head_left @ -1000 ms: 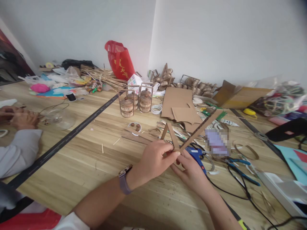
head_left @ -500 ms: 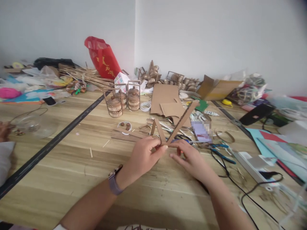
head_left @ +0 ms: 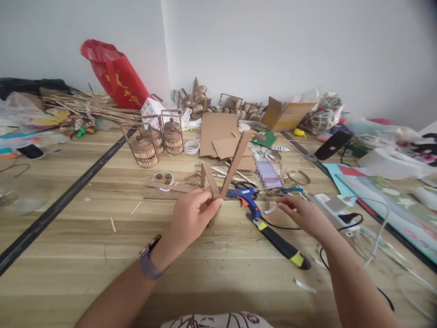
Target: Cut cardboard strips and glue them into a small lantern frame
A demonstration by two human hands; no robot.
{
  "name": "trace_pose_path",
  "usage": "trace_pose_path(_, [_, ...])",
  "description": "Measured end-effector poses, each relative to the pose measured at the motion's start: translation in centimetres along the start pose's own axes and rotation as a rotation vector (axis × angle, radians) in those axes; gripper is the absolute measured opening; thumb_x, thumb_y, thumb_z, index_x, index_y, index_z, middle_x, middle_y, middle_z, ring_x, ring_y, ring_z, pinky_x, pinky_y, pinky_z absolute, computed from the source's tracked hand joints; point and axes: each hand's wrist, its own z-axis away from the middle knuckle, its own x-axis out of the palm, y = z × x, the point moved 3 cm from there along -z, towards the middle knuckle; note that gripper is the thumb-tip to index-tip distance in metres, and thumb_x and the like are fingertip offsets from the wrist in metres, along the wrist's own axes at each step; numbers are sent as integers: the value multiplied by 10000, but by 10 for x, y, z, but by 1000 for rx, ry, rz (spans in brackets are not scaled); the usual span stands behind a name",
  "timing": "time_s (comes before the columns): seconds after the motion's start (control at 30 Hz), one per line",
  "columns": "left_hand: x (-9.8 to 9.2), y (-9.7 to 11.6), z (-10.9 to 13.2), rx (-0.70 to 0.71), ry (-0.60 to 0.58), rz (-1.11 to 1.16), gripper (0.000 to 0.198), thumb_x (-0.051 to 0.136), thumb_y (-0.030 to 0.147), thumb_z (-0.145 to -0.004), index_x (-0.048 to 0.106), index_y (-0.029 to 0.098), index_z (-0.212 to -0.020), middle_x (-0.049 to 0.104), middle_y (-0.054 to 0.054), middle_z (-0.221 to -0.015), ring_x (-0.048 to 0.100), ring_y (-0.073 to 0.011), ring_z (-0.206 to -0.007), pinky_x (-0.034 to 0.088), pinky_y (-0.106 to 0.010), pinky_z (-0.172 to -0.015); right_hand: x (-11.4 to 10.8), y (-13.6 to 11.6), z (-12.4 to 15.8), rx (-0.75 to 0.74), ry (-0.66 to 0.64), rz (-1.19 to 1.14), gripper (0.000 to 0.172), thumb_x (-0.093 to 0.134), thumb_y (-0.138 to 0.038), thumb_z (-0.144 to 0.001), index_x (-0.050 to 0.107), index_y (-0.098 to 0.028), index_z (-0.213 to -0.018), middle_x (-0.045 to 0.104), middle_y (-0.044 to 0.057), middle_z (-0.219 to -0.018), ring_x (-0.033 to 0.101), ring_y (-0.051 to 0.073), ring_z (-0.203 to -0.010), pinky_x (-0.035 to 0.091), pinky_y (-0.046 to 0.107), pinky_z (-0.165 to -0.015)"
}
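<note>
My left hand [head_left: 193, 214], a watch on its wrist, is closed in a pinch around a bent brown cardboard strip [head_left: 235, 161]. One long end of the strip slants up to the right; a shorter folded part rises at its left. Bits of a small slatted piece show behind these fingers, mostly hidden. My right hand [head_left: 302, 214] hovers with fingers stretched out and holds nothing. Close to it are blue-handled pliers [head_left: 290, 191] and a strip of white paper. Between my hands lie a blue glue gun [head_left: 251, 200] and a black-and-yellow utility knife [head_left: 283, 243].
Small lidded baskets with handles [head_left: 145, 150] stand at the back left, near a roll of white tape [head_left: 191, 146]. Cardboard sheets [head_left: 218, 130] lie behind my hands. A white power strip [head_left: 329, 209] with cables is at the right. A red bag [head_left: 119, 77] leans against the wall.
My right hand has left the cardboard strip and moved right, uncovering the glue gun and knife. My left hand keeps its hold. The view has turned to the right.
</note>
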Motion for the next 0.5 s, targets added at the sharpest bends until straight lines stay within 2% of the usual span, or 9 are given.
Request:
trace_pose_path(0.17, [2, -1, 1, -15, -24, 25, 365, 561, 282, -918, 459, 177, -583, 410, 52, -550, 393, -100, -538, 279, -229, -537, 14, 12, 6, 2, -50, 1, 376, 451, -519, -813, 694, -234, -791, 743, 70, -738, 672, 233, -629, 504, 346, -581])
trace_pose_path(0.33, [4, -1, 1, -40, -12, 45, 371, 551, 276, -907, 434, 179, -569, 448, 40, -565, 417, -103, -554, 288, -231, -542, 24, 17, 7, -57, -48, -57, 388, 493, -567, -815, 712, -247, -792, 752, 59, -720, 681, 230, -594, 529, 333, -551])
trace_pose_path(0.5, [4, -1, 0, -84, -23, 65, 386, 600, 244, -875, 390, 175, -558, 408, 46, -567, 425, -93, -562, 283, -235, -543, 27, 19, 3, -52, -55, -100, 441, 520, -640, -772, 733, -253, -783, 770, 71, -780, 720, 265, -654, 580, 355, -571])
